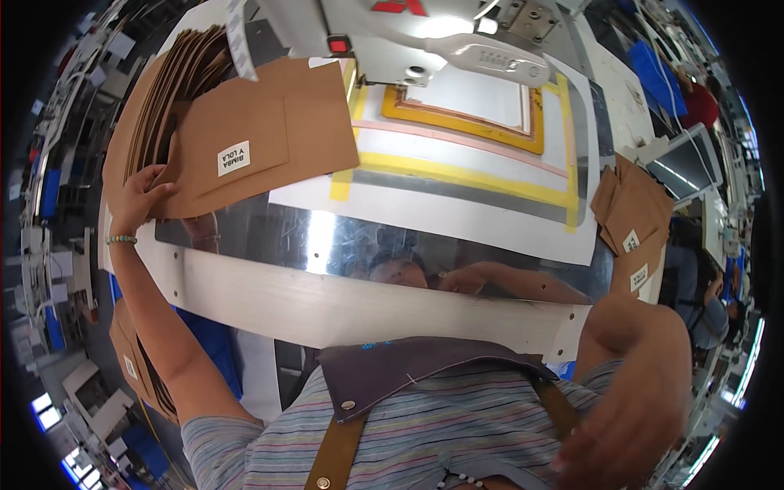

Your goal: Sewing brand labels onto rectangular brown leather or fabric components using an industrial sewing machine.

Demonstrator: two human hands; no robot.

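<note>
While two hands (144, 194) (616, 420) show — three piles (155, 106) (633, 204) (131, 355).

The counter (363, 310) has a broad, pale metal front edge and a polished metal plate (265, 245) behind it, which reflects a bright vertical band of light (321, 233). On the left side of the room, pale worktables (82, 384) stand on a dark grey floor (99, 335), with bright windowpanes (46, 412) at the lower-left rim. On the right, linear strip lights (752, 359) follow the curved rim, beyond a white side table (622, 106).
</note>
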